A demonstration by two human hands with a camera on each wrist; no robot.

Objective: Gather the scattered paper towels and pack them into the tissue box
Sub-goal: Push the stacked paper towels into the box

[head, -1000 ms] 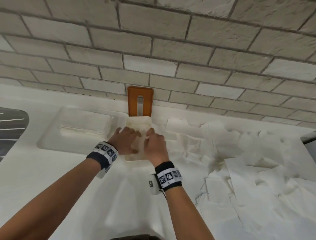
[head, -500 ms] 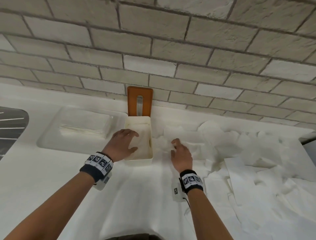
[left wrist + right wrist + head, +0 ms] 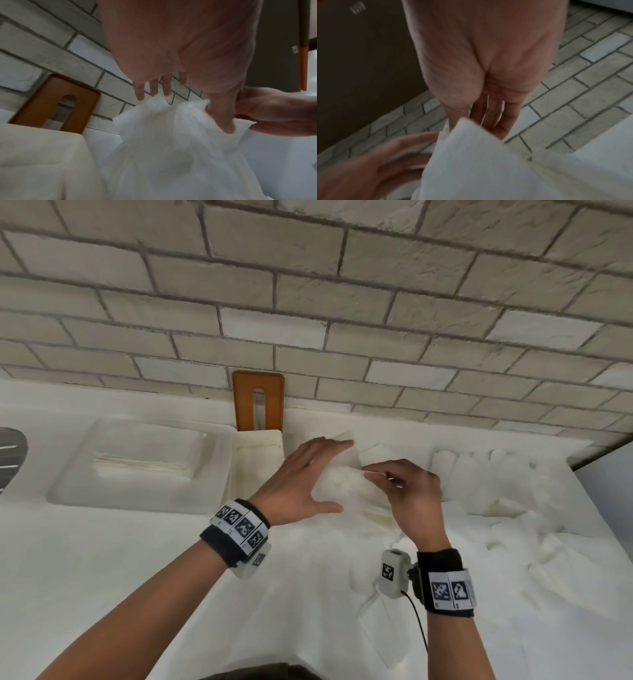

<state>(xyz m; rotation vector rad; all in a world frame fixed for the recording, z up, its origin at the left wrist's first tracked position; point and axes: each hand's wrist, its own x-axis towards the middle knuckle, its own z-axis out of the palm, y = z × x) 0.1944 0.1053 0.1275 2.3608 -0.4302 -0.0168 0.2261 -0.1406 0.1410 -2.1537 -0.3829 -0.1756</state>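
Observation:
The open white tissue box point(image 3: 257, 470) stands by the wall, with its orange slotted lid point(image 3: 258, 402) leaning upright behind it. Just right of the box, a white paper towel point(image 3: 346, 491) is lifted off the counter between both hands. My right hand point(image 3: 371, 474) pinches its right edge between thumb and fingers. My left hand point(image 3: 339, 475) lies against its left side, fingers straight along the far edge and thumb spread along the near edge. In the left wrist view the towel point(image 3: 171, 148) bunches under the left hand point(image 3: 188, 109). In the right wrist view its corner point(image 3: 479, 162) sits at the right fingertips point(image 3: 496, 129).
Several loose paper towels point(image 3: 496, 494) cover the white counter to the right, up to its edge. A clear shallow plastic container point(image 3: 137, 463) sits left of the box. A dark object point(image 3: 10, 457) shows at the far left. A brick wall point(image 3: 308, 320) runs behind.
Both hands left the tissue box. The right hand went right to the towels and lifted one; the left hand then moved right from the box onto that towel.

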